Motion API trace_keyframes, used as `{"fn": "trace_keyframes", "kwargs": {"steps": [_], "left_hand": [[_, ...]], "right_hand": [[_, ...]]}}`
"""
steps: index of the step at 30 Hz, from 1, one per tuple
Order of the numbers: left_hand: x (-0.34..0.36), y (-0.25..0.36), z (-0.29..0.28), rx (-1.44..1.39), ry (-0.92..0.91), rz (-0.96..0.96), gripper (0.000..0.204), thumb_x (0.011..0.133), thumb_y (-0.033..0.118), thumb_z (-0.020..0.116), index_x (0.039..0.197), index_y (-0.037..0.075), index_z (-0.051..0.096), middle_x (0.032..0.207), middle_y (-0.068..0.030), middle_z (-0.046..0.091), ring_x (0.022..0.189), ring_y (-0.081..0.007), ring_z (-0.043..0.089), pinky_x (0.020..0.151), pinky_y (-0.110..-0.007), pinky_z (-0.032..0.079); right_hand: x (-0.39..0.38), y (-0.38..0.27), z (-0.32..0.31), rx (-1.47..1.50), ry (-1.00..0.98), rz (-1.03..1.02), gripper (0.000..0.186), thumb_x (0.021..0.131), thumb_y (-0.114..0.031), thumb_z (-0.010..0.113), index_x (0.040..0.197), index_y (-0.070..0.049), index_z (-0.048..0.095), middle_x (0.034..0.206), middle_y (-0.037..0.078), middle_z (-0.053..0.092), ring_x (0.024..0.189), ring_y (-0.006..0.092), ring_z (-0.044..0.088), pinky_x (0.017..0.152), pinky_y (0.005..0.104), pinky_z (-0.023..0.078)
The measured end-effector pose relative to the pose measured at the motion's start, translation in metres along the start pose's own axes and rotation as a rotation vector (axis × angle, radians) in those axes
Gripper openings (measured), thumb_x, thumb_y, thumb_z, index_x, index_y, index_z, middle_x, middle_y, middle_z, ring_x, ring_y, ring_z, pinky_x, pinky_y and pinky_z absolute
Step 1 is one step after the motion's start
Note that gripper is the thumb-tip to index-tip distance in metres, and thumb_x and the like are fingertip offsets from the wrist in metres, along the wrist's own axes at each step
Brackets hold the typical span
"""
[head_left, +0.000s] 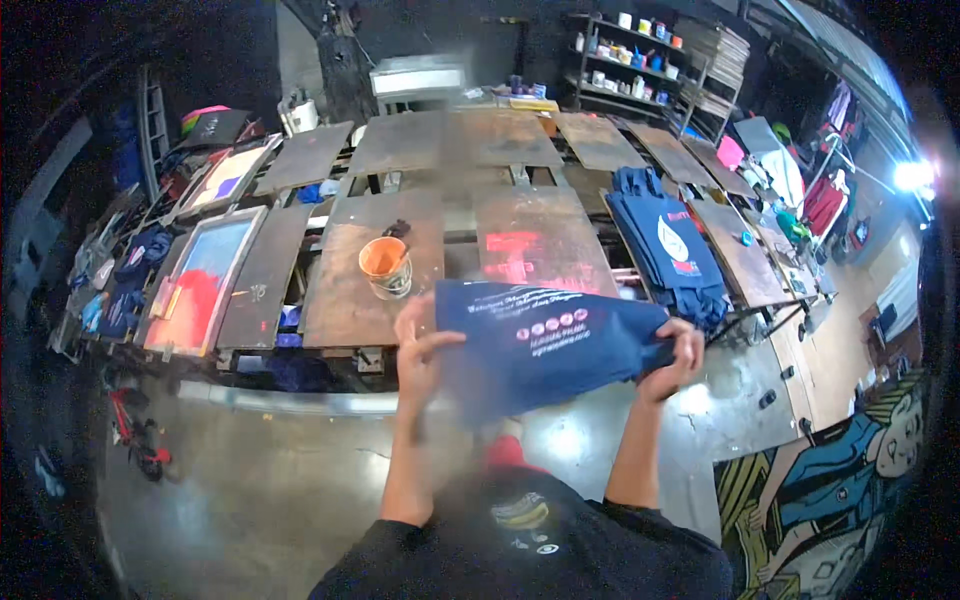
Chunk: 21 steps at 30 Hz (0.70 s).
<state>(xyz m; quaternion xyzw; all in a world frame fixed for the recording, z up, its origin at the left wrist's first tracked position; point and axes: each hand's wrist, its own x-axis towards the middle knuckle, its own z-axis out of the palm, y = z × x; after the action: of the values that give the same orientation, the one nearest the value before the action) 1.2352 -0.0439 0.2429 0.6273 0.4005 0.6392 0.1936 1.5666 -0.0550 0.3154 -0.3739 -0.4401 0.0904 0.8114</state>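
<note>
A navy fabric piece (550, 355), apparently a bag, is held up in front of me with white printing and pink round icons on it. My left hand (425, 350) grips its left edge, thumb over the front. My right hand (672, 360) is closed on its bunched right end. Beyond it, an orange-rimmed bucket (385, 258) sits on a dark board. A stack of navy bags (660, 240) with a white drop print lies on a board to the right. A blurred patch hides part of the held fabric's lower left.
A framed screen (195, 285) with red ink lies at left among flat boards (530, 230). A shelf of containers (630, 60) stands behind, a lamp (915, 175) at right. A red-and-black object (140, 440) is on the floor (260, 470); a painted panel (820, 500) is at lower right.
</note>
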Motion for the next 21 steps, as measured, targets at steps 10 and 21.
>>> {"fn": "trace_keyframes", "kwargs": {"steps": [10,21], "left_hand": [[-0.139,-0.107,0.024,0.2,-0.483,-0.401,0.038,0.072,-0.005,0.067,0.1,0.02,0.077,0.134,-0.0158,0.057,0.125,-0.0354,0.051,0.108,-0.042,0.039],[-0.122,-0.08,0.056,0.033,-0.156,-0.532,0.016,0.093,0.012,0.066,0.096,-0.004,0.067,0.1,-0.0114,0.063,0.088,-0.0183,0.059,0.077,-0.029,0.047]], "right_hand": [[-0.101,0.056,-0.126,-0.502,-0.232,0.745,0.029,0.096,-0.02,0.063,0.072,-0.003,0.058,0.068,-0.001,0.056,0.066,0.0074,0.045,0.063,0.0259,0.036],[-0.069,0.078,-0.097,0.104,-0.177,0.647,0.02,0.091,0.002,0.055,0.11,0.003,0.059,0.111,0.011,0.062,0.106,0.019,0.06,0.095,0.0336,0.047]]}}
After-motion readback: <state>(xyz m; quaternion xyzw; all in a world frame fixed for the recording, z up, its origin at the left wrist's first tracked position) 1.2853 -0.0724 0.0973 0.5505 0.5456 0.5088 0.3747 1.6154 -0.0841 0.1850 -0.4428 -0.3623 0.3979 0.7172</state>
